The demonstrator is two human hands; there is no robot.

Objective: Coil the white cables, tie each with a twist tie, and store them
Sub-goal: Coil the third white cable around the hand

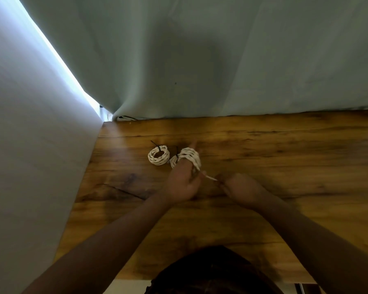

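One tied coil (165,158) lies finished on the wooden counter (285,166), a round bundle of white cable cinched by a black twist tie (158,147) whose end sticks up at the far side. Just beside it, on its right, is a second coil (173,161). The left hand (183,185) hides most of it, but a dark tie seems to cross its top, so it looks tied as well; that cannot be told for sure.

The white cable (189,157) now in work is wound in many turns around the outstretched fingers of the left hand, which is held just above the counter with one fingertip pointing away. These fingers are straight and serve as a former for the loops rather than closing on them. Whether the thumb presses the strand is not clear. A short free end (210,177) runs from the loops to the right hand (240,192), whose grip is pinched on the tip of the strand, fingers curled.

By my judgement the winding of this cable is almost over, since so little of it is left loose. It must then be slipped off the fingers and tied. No loose twist tie and no box or drawer for storage is in view, so the storing of all the coils is yet to be done. A pale curtain (200,60) hangs behind the counter.
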